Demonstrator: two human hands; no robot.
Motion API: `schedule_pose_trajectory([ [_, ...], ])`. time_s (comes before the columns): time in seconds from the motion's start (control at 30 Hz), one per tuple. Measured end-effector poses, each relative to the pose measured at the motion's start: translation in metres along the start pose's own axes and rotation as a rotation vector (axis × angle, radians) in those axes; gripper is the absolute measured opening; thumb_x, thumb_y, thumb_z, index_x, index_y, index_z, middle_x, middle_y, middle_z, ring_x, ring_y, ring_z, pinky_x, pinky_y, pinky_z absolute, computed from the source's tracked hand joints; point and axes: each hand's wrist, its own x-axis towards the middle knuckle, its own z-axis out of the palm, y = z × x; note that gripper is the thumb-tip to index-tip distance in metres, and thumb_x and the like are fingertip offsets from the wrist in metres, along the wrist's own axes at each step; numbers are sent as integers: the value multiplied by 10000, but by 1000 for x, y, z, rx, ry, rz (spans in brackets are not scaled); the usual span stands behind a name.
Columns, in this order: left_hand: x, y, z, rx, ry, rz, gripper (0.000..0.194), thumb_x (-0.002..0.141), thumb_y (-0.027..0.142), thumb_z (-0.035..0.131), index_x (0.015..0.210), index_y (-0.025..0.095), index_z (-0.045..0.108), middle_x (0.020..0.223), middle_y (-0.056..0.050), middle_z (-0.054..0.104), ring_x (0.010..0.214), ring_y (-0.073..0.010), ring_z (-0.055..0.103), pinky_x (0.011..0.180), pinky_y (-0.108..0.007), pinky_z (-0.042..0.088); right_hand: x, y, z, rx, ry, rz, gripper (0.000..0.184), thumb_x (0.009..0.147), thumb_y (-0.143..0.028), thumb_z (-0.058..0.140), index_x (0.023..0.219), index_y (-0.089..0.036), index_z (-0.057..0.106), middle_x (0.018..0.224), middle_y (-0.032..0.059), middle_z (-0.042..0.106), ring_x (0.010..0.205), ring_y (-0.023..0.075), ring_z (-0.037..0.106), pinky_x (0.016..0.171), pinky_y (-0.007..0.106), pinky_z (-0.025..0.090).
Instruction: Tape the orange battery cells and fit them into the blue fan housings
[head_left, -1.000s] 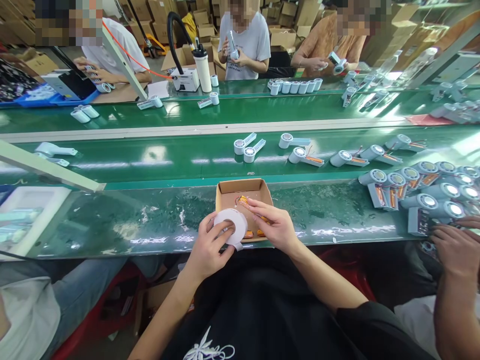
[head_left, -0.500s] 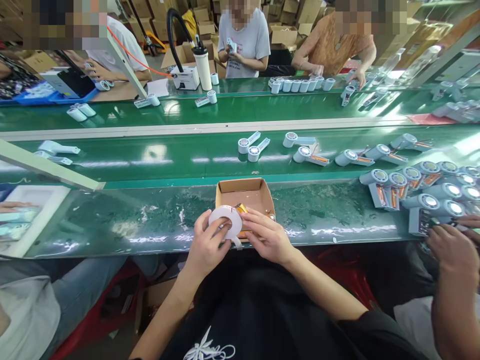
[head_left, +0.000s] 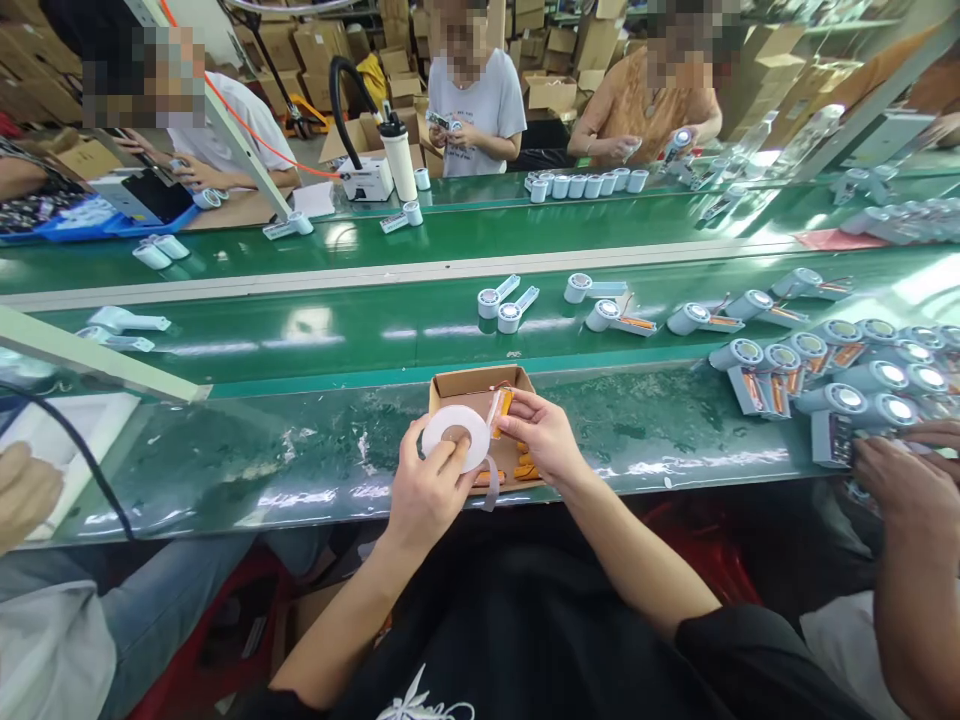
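My left hand [head_left: 429, 492] is closed on a roll of white tape [head_left: 441, 424], its fingers reaching into the core. A loose end of tape hangs from the roll's right side. Between the fingertips of my right hand [head_left: 551, 438] is an orange battery [head_left: 503, 408], held upright just right of the roll. Thin wires show at its top, and a pale strip lies along its left face. Both hands are over an open cardboard box [head_left: 480, 381], which has several more orange batteries [head_left: 526, 468] in it, partly hidden by my hands.
Many light-blue handheld fan bodies [head_left: 840, 400] crowd the bench at right, beside a co-worker's hands [head_left: 892, 470]. More fan bodies [head_left: 510, 315] lie along the green belt [head_left: 360, 345]. At left are another person's hand [head_left: 26, 490] and a black cable [head_left: 75, 440]. Several people sit opposite.
My right hand has moved slightly up and away from the roll, lifting the battery into clearer view. More batteries in the box now show. At left, a person's hand and a cable have come into view.
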Motion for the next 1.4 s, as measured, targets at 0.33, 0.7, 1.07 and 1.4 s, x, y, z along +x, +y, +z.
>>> schedule_pose_trajectory([
  [0.33, 1, 27, 17, -41, 175, -165, 295, 885, 251, 818, 1158, 179, 733, 929, -94, 770, 1179, -370, 651, 938, -541, 604, -20, 28, 27, 328, 256, -157, 522, 658, -298, 974, 1059, -265, 642, 1094, 14, 788, 1015, 213, 763, 948, 391, 640],
  [0.7, -110, -125, 7, 95, 62, -661, 363, 912, 485, 616, 1026, 177, 772, 956, -163, 771, 1177, -403, 624, 1055, -600, 513, -16, -54, -65, 242, 347, -381, 556, 687, -280, 973, 1158, -328, 682, 1078, -25, 780, 976, 169, 782, 790, 248, 658],
  [1.07, 23, -82, 41, -99, 110, -221, 247, 984, 298, 615, 1209, 251, 706, 1090, -87, 782, 1226, -305, 633, 1071, -505, 524, -33, -32, -74, 237, 237, -224, 594, 649, -344, 1010, 798, -256, 442, 1058, 45, 823, 882, 245, 804, 728, 343, 642],
  [1.4, 284, -24, 226, -204, -588, 22, 480, 1013, 366, 544, 1460, 202, 605, 1481, -109, 637, 1375, -287, 544, 1224, -460, 406, -28, -22, -134, 105, 397, -206, 656, 587, -485, 1018, 608, -245, 408, 952, 130, 818, 1115, 365, 749, 871, 448, 589],
])
